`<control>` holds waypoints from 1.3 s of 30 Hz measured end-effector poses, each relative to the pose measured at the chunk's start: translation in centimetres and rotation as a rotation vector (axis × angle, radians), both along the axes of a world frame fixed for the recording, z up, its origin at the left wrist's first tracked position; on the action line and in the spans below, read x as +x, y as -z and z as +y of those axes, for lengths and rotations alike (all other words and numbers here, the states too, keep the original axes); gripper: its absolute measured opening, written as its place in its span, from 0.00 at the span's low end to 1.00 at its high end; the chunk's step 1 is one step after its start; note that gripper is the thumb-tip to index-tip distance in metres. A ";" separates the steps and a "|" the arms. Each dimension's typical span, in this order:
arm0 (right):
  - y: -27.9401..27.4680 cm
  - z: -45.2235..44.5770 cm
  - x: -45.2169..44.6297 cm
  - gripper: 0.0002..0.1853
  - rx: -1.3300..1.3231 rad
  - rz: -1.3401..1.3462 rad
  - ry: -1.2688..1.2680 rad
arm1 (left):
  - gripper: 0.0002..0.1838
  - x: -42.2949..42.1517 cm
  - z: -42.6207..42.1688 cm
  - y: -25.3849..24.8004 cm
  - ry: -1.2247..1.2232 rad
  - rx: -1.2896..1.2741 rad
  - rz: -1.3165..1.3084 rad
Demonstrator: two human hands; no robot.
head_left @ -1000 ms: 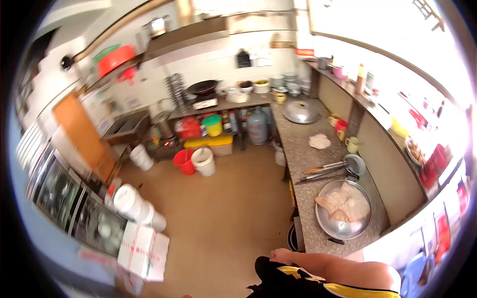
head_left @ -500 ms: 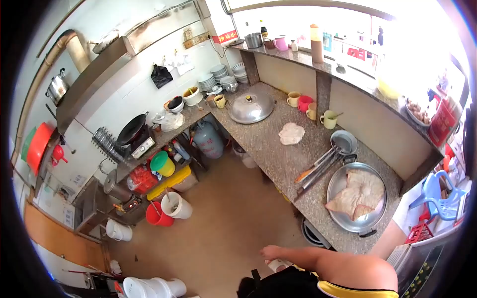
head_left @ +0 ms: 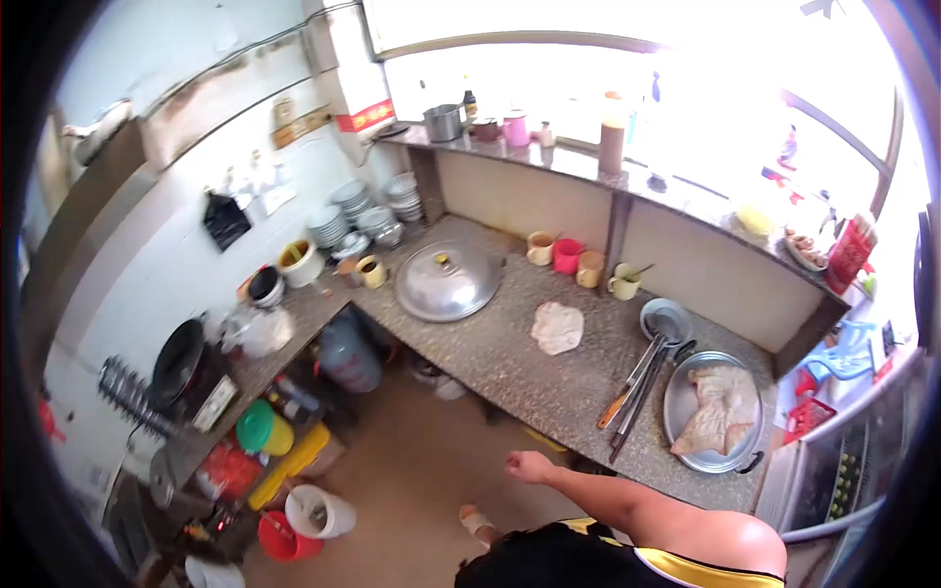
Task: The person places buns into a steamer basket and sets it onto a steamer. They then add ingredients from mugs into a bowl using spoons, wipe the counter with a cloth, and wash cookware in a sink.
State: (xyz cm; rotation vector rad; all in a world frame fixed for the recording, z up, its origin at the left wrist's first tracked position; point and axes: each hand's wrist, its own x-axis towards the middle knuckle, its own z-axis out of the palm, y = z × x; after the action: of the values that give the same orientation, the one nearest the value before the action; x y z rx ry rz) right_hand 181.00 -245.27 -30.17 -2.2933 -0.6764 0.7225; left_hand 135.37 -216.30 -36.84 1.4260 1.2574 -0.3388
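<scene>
One bare forearm reaches in from the lower right, and my right hand (head_left: 529,467) hangs over the floor beside the counter's front edge. Its fingers are curled in, and whether anything is in them is too small to tell. My left hand is out of the frame. Nearest on the stone counter (head_left: 490,363) are ladles with long handles (head_left: 642,377) and a round metal pan (head_left: 679,431) holding a flat pale piece of meat (head_left: 720,412). A smaller pale piece (head_left: 558,327) lies directly on the counter. Farther left rests a domed metal lid (head_left: 447,281).
Mugs (head_left: 566,256) line the counter's back wall under a shelf (head_left: 578,174) with bottles and a pot. Stacked bowls (head_left: 353,201) fill the corner. A wok (head_left: 180,365), a gas cylinder (head_left: 349,358), a white bucket (head_left: 321,513) and a red bucket (head_left: 286,537) are at left.
The view has swung right, toward the counter, so the counter's things appear farther left or nearer. A foot in a sandal now shows below my right hand, and the white containers have left view.
</scene>
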 end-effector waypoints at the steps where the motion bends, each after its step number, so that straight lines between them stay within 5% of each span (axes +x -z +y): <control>1: -1.1 0.4 1.6 0.22 -0.006 -0.048 0.049 | 0.22 2.9 3.9 0.2 0.042 0.017 -0.021; 6: -3.0 1.0 10.8 0.24 0.015 -0.153 0.330 | 0.15 19.0 20.2 2.4 0.159 0.212 -0.197; 12: -5.3 0.2 24.7 0.24 -0.215 -0.568 0.327 | 0.11 38.3 23.1 -2.4 0.192 0.174 -0.399; 14: -3.4 -0.8 30.7 0.26 -0.364 -0.689 0.200 | 0.16 40.4 23.8 -1.5 0.497 0.146 -0.402; 15: -4.8 -0.8 32.7 0.26 -0.371 -0.521 0.269 | 0.16 41.1 24.4 -1.1 0.470 0.168 -0.396; 16: -6.3 -1.0 35.2 0.27 -0.369 -0.359 0.318 | 0.18 41.8 25.1 -1.2 0.707 0.264 -0.355; 17: 2.1 -3.9 37.7 0.29 -0.274 -0.527 0.390 | 0.21 41.0 26.4 -2.0 0.934 0.356 -0.274; 19: -2.4 -2.3 35.2 0.38 -0.409 -0.436 0.504 | 0.22 38.8 29.6 -3.4 0.893 0.309 -0.130; 21: 1.0 -0.2 33.6 0.41 -0.457 -0.433 0.689 | 0.24 37.9 33.6 -0.1 0.769 0.196 -0.081; 24: 0.4 5.5 28.1 0.45 -0.526 -0.444 0.769 | 0.26 40.4 35.4 -6.0 0.648 0.107 0.271; 26: 0.4 8.9 25.7 0.46 -0.538 -0.409 0.792 | 0.17 41.4 35.8 -5.9 0.342 0.120 0.078; 28: 0.2 10.4 24.3 0.46 -0.507 -0.361 0.817 | 0.19 44.0 39.1 -3.2 0.591 0.330 0.071; 30: 0.7 10.6 23.8 0.46 -0.579 -0.494 0.775 | 0.18 50.1 40.4 -4.3 0.639 0.587 0.064; 31: -2.6 11.0 24.8 0.46 -0.522 -0.215 0.785 | 0.18 55.4 39.6 -8.4 0.611 0.549 0.011; 32: -2.9 11.2 24.9 0.46 -0.521 -0.222 0.784 | 0.18 60.8 38.6 -13.6 0.580 0.509 -0.048; 36: -1.6 11.0 24.6 0.47 -0.582 -0.247 0.763 | 0.26 75.7 44.2 -16.7 0.508 0.906 -0.223; 39: -3.6 12.6 25.3 0.46 -0.635 -0.149 0.784 | 0.25 85.9 48.5 -19.7 0.393 0.908 -0.372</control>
State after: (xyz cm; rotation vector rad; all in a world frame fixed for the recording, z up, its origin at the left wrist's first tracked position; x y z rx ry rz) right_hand 206.28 -232.68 -26.57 -2.8811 0.4848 0.4047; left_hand 221.30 -167.77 -17.10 2.3853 0.8244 0.2878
